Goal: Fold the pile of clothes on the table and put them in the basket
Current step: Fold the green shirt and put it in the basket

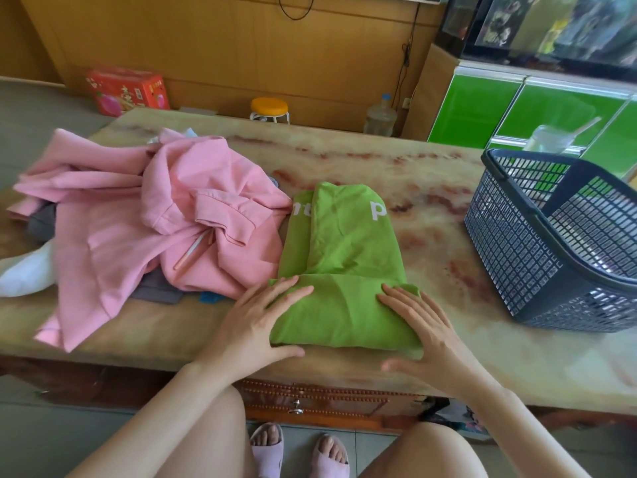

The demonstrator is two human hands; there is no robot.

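Basket (510, 243) is sitting far right; my open, flat left hand (256, 326) and right hand (425, 334) are pressing the green shirt (344, 243).

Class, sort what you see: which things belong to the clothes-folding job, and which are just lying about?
Job: green garment, with left hand and right hand resting on it; pink hoodie, unfolded; dark basket.
Lying about: red box; yellow-topped stool; water bottle.

I see only scraps of a grey garment (157, 288) and a blue cloth (211, 297) under the crumpled pink hoodie (138, 215). The dark plastic mesh basket (537, 236) runs off my right edge; the white cloth (24, 274) off the left.
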